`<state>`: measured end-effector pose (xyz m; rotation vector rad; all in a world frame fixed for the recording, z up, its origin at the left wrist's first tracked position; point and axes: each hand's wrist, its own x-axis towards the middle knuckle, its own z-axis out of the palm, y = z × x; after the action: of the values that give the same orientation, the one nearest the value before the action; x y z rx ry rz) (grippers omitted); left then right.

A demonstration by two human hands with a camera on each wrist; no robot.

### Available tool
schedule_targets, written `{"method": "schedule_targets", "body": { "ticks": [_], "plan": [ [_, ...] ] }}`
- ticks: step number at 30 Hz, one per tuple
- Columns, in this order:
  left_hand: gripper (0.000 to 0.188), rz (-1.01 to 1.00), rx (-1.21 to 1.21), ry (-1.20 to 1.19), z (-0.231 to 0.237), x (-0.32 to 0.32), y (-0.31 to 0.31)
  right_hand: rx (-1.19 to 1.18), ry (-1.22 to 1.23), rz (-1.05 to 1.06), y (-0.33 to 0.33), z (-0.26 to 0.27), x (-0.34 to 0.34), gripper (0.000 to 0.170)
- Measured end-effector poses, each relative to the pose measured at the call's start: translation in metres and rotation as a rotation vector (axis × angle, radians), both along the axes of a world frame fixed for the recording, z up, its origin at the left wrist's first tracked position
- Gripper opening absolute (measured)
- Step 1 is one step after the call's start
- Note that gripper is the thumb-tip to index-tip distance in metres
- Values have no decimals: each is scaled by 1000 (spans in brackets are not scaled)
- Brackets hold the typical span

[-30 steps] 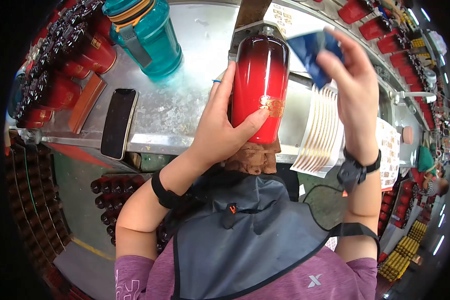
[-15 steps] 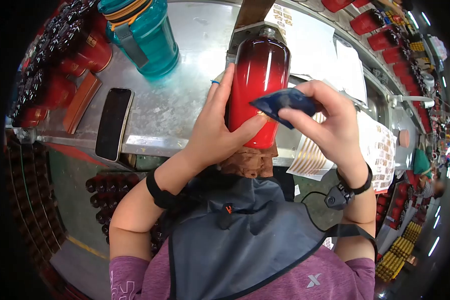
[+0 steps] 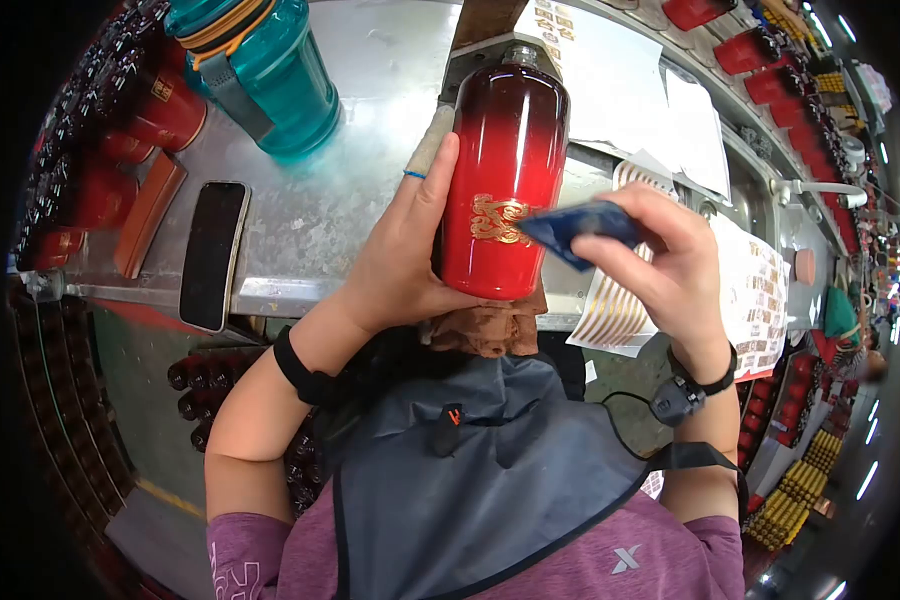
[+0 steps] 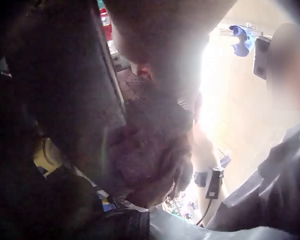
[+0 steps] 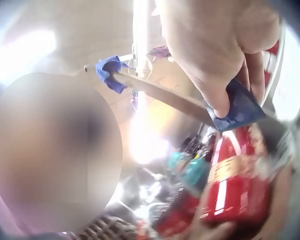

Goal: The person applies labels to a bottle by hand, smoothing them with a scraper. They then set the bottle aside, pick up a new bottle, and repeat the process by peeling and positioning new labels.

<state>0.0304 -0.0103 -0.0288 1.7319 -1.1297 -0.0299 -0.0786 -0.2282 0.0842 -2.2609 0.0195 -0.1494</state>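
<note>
A glossy red bottle, dark toward its neck, lies with its base toward the person in the head view. My left hand holds it, fingers along the left side and thumb at the base. My right hand pinches a dark blue flat piece, its pointed corner at the right part of the gold pattern. In the right wrist view the blue piece is against or just above the bottle; contact is unclear. Brown cloth lies below the base.
Left of the bottle are a phone, a teal jug and a brown block. Gold-striped strips, white sheets and a printed sheet lie right. Red bottles crowd the left.
The blue piece came left and down to the bottle and then shifted slightly. My left thumb moved off the gold pattern to the base, uncovering the pattern. The bottle shifted slightly left in view.
</note>
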Motion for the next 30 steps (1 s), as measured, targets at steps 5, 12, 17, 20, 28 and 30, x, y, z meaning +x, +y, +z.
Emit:
{"method": "schedule_targets", "body": {
  "ticks": [5, 12, 17, 20, 28, 30],
  "plan": [
    [132, -16, -63, -2, -2, 3, -1, -221, -191, -277, -11, -2, 7, 27],
    [125, 28, -128, -67, -6, 6, -3, -339, -299, 283, 29, -2, -16, 39],
    [128, -8, -118, 28, -4, 3, -2, -446, -298, 59, 30, 3, -17, 44],
    [126, 16, -127, -16, -7, 5, -2, -385, -324, 298, 35, -3, -16, 47],
    [111, 83, -102, -105, -3, 4, 0, -508, -272, 268, 39, 8, -11, 50],
    [111, 94, -124, -130, -3, 2, 2, -476, -258, 261, 37, 11, -11, 49]
  ]
}}
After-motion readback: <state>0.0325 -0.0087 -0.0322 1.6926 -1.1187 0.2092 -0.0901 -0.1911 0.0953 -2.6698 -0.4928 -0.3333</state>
